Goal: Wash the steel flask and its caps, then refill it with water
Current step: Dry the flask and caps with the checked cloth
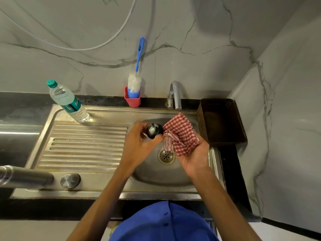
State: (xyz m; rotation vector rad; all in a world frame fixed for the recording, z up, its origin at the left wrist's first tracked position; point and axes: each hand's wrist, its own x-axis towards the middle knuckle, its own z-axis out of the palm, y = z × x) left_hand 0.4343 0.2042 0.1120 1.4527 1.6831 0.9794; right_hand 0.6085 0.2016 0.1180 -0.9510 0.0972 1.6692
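Checked red cloth [180, 134] is bunched in the right hand [192, 153], fingers curled round it; the left hand [139, 145] pinches a dark inner cap [154, 130] mid-frame above the sink [152, 176] — a wet cap could slip towards the drain [166, 156]. Lower left, the steel flask [26, 177] lies on its side beside a steel cap [70, 180] — it might roll. A water bottle [68, 101] stands upper left.
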